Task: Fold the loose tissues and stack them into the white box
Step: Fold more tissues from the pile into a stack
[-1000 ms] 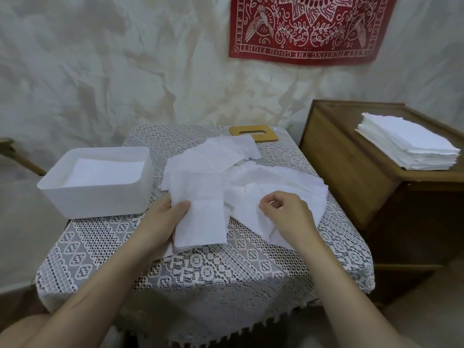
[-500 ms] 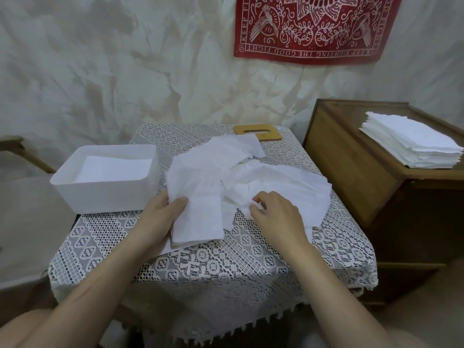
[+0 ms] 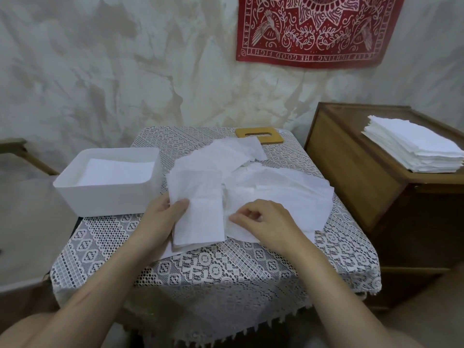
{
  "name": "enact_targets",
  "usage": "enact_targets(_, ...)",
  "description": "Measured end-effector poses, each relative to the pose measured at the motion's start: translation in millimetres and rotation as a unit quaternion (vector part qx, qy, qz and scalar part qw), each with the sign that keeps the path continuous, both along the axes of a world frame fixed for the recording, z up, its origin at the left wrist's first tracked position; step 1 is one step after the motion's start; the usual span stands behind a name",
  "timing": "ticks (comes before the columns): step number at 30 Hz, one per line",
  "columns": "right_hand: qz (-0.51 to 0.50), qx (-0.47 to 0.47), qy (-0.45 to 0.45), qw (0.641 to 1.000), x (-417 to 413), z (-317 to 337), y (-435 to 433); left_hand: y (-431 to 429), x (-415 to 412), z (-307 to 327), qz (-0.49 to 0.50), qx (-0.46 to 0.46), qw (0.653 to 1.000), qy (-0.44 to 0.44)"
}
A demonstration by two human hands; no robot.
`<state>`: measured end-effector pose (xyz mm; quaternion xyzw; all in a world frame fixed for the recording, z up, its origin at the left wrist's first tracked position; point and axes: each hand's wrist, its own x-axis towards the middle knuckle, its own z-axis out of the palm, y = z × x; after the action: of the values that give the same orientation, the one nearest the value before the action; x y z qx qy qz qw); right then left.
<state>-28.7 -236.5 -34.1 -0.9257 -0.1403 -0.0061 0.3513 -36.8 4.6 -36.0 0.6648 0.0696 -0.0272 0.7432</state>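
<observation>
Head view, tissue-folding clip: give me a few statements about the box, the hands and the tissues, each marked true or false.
1. The white box already holds tissue. True.
2. The left hand rests on a flat folded tissue. True.
3. The right hand is lifted clear of the table. False: it is down on the loose tissues, fingers curled at an edge.
4. The wooden lid sits on the box. False: it lies at the table's far edge.
5. A neat stack of tissues sits on the wooden cabinet to the right. True.
</observation>
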Motion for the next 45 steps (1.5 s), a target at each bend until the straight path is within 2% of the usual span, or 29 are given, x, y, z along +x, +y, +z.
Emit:
enact_targets(4, -0.079, 0.033, -0.040, 0.996, 10.1, -1.0, -4.1, 0.2, 1.1, -0.6, -0.006, -0.011, 1.000, 0.015)
enact_targets(8, -0.129, 0.004, -0.005, 0.992, 23.1, -3.4, -5.6, 0.6, 2.6, -2.2, -0.004, -0.004, 1.000, 0.013)
enact_targets(13, -0.091, 0.015, 0.031, 0.995, 25.0, -0.3, -2.7, -0.4, 3.7, -2.3, 0.003, 0.000, 1.000, 0.006)
enact_targets(16, -0.087, 0.042, -0.031, 0.995, 24.4, 3.4, 1.1, -0.6, 3.8, -0.9, 0.002, 0.006, 1.000, 0.003)
enact_targets(19, -0.100, 0.023, -0.073, 0.992, 24.8, 5.1, 2.1, -0.1, 3.1, -0.2, 0.000, 0.003, 1.000, 0.006)
enact_targets(24, -0.095, -0.015, -0.021, 0.995, 19.6, 0.0, -0.9, -0.1, 2.1, 0.5, 0.005, 0.003, 1.000, 0.005)
enact_targets(31, -0.123, 0.033, 0.002, 0.992, 19.0, -1.6, -10.7, 3.2, 2.3, -1.4, 0.006, 0.005, 1.000, 0.008)
enact_targets(40, -0.095, 0.215, -0.014, 0.972, 22.5, -0.7, 0.2, 3.7, 4.7, -3.4, 0.008, 0.004, 1.000, 0.003)
enact_targets(43, -0.109, 0.212, -0.024, 0.971, 21.5, 0.1, -3.9, 4.7, 5.8, -5.0, 0.009, 0.004, 1.000, 0.002)
enact_targets(45, -0.122, 0.184, 0.003, 0.975, 21.6, -2.5, -8.6, 3.9, 6.1, -4.8, 0.007, 0.004, 1.000, 0.002)
